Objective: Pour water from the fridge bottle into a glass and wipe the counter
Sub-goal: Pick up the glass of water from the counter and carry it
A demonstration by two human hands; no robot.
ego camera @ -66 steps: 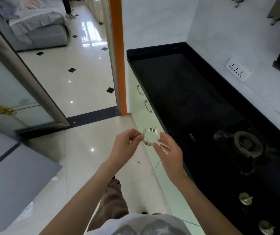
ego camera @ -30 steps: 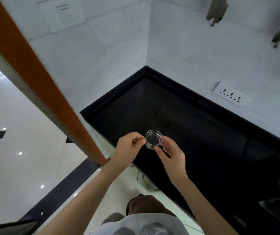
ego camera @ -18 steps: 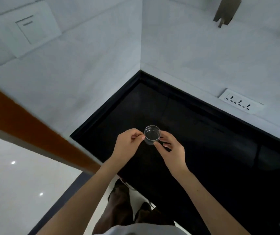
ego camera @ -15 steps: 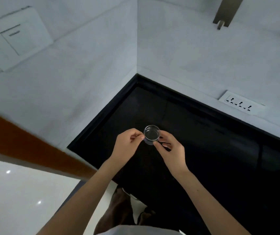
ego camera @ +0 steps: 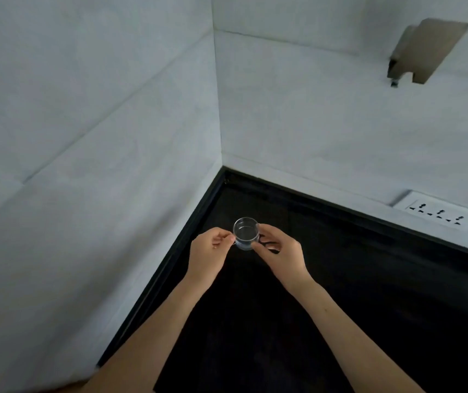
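Observation:
A small clear glass [ego camera: 246,233] is held upright between both hands over the black counter [ego camera: 369,293], close to its back left corner. My left hand [ego camera: 211,252] pinches the glass's left side with its fingertips. My right hand [ego camera: 279,252] grips the right side, fingers curled around the lower wall. I cannot tell whether there is liquid in the glass. No bottle and no cloth are in view.
Pale grey tiled walls meet at the corner [ego camera: 221,165] behind the counter. A white socket strip [ego camera: 440,212] sits low on the right wall. A metal wall bracket [ego camera: 423,51] hangs high at the right.
The view has swung from the doorway and floor onto the counter's back corner. Both hands have kept the same hold on the glass and carried it over the counter.

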